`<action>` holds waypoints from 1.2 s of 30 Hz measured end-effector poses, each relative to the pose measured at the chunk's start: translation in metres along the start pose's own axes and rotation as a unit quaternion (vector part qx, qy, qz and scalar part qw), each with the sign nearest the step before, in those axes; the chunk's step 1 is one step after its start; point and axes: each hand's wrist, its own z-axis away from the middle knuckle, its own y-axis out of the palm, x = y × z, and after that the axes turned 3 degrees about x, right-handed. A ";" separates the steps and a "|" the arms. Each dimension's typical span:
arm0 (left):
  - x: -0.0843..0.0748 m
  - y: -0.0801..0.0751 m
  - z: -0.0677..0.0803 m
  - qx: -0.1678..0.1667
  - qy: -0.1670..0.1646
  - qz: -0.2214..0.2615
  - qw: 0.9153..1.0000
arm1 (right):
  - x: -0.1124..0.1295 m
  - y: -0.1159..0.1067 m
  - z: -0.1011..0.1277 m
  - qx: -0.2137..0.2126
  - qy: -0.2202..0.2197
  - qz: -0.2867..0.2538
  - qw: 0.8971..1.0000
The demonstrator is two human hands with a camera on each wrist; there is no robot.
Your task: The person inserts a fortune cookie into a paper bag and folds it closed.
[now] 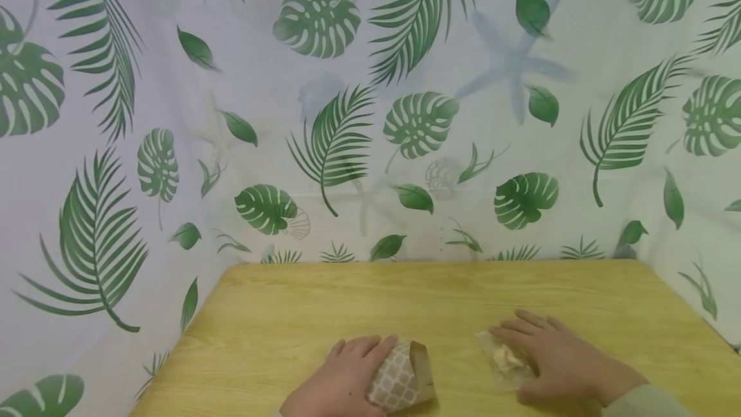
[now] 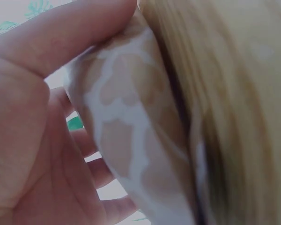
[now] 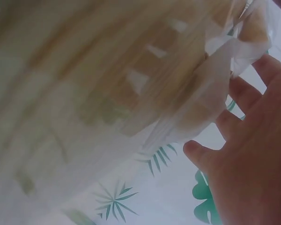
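Observation:
My left hand [image 1: 347, 378] grips a small brown paper bag [image 1: 396, 375] with a white lattice pattern, its open mouth turned to the right. In the left wrist view the thumb lies along one face of the patterned paper bag [image 2: 126, 122] and the fingers reach behind it. To the right, my right hand [image 1: 561, 359] holds a clear plastic bag [image 1: 502, 378] with a pale yellow, crumpled-looking piece [image 1: 506, 359] inside. The right wrist view has the fingers at the edge of this clear bag [image 3: 201, 98], and most of the thumb is out of frame.
A light wood-grain table [image 1: 347, 301] lies under both hands. White cloth with green leaf prints [image 1: 359, 166] hangs behind the table's far edge and along its left and right sides.

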 end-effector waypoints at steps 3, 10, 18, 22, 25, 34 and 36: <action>0.001 0.001 -0.001 0.009 -0.002 0.013 1.000 | -0.002 0.003 -0.002 0.006 0.001 -0.005 1.000; -0.002 0.001 -0.001 0.011 -0.005 0.021 1.000 | -0.003 0.004 0.000 0.010 -0.008 -0.013 1.000; -0.003 0.001 -0.001 0.009 -0.009 0.013 1.000 | 0.000 -0.001 0.003 0.021 0.018 -0.030 0.999; -0.003 0.001 0.000 0.011 -0.008 0.012 1.000 | 0.002 -0.003 0.004 0.005 0.017 -0.014 1.000; -0.003 0.002 -0.001 0.013 -0.004 0.012 1.000 | 0.003 -0.004 0.004 -0.009 0.016 -0.003 1.000; -0.003 0.001 -0.001 0.010 0.001 0.009 1.000 | 0.019 -0.001 0.000 -0.030 0.008 -0.040 0.999; -0.003 0.001 -0.001 0.010 0.000 0.010 1.000 | 0.025 0.000 -0.002 -0.030 0.012 -0.051 0.998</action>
